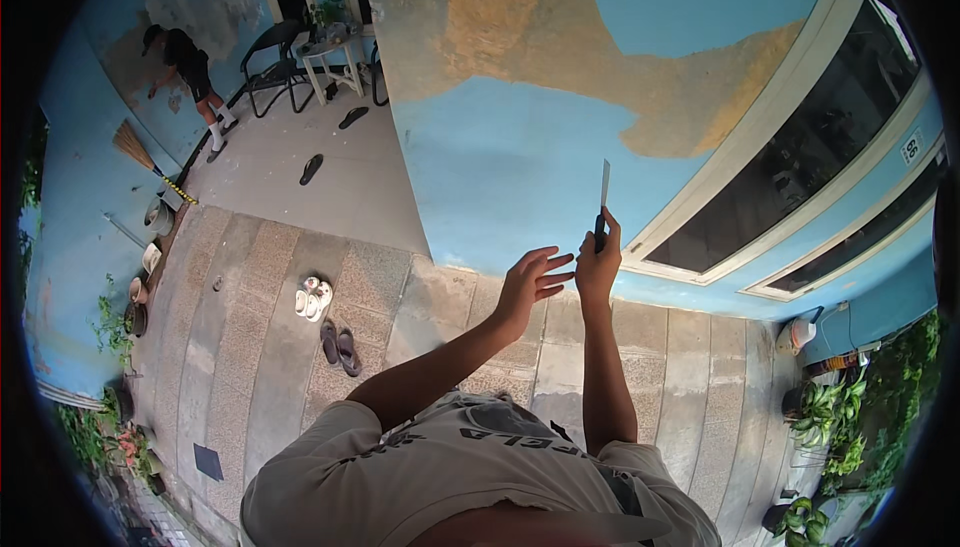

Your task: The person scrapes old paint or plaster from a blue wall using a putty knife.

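Note:
My right hand (598,265) grips the black handle of a scraper or putty knife (604,185). Its pale blade points up and looks narrow from this angle. Just beside it, my left hand (531,286) holds nothing, its fingers spread near the right wrist. Beyond both hands stands a light blue painted wall (510,172). Across its upper part runs a bare tan plaster patch (555,44) with an uneven edge. Whether the blade touches the wall cannot be told.
A white-framed window (720,209) borders the wall on the right. Another person (187,70) stands by a patched wall at the far left, near a black chair (274,66) and small table (330,51). White clogs (313,299) and dark shoes (341,348) lie on the tiles.

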The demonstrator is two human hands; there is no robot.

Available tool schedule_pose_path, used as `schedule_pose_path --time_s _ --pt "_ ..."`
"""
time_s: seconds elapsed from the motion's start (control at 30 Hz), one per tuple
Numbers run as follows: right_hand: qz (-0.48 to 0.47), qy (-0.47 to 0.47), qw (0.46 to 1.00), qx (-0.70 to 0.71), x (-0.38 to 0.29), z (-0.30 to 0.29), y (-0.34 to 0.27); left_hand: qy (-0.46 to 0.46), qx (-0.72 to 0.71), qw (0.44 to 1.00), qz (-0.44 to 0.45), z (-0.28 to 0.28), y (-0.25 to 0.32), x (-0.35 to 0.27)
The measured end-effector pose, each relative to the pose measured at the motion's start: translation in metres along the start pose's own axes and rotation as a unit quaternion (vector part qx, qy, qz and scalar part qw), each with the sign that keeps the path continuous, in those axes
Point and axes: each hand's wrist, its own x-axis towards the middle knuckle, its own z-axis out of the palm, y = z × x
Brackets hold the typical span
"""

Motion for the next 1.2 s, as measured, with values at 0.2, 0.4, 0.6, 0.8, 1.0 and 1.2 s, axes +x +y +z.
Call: schedule_pose_path --time_s 0.2,0.4,0.6,0.8,1.0,1.2 --pt "-0.155 -0.050 0.984 -0.077 -0.045 -0.005 -0.022 0.034 -0.031 0.998 0.051 0.040 -0.013 0.018" --pt "-0.124 -0.178 0.976 0.030 -0.037 -0.054 -0.029 0.086 0.069 0.991 0.080 0.040 -0.001 0.036" --pt "-0.265 -0.144 0.953 -0.010 -0.070 -0.050 -0.085 0.072 0.269 0.948 0.153 0.012 -0.005 0.085" --pt "-0.237 -0.176 0.930 -0.219 -0.023 -0.054 0.019 0.110 0.379 0.909 0.134 0.001 0.006 0.118" --pt "-0.267 -0.183 0.942 0.085 -0.071 -0.035 -0.088 0.204 0.456 0.834 0.232 -0.057 -0.002 0.139" --pt "-0.326 -0.269 0.898 -0.124 -0.070 -0.019 -0.046 0.165 0.474 0.854 0.137 -0.002 0.004 0.147"
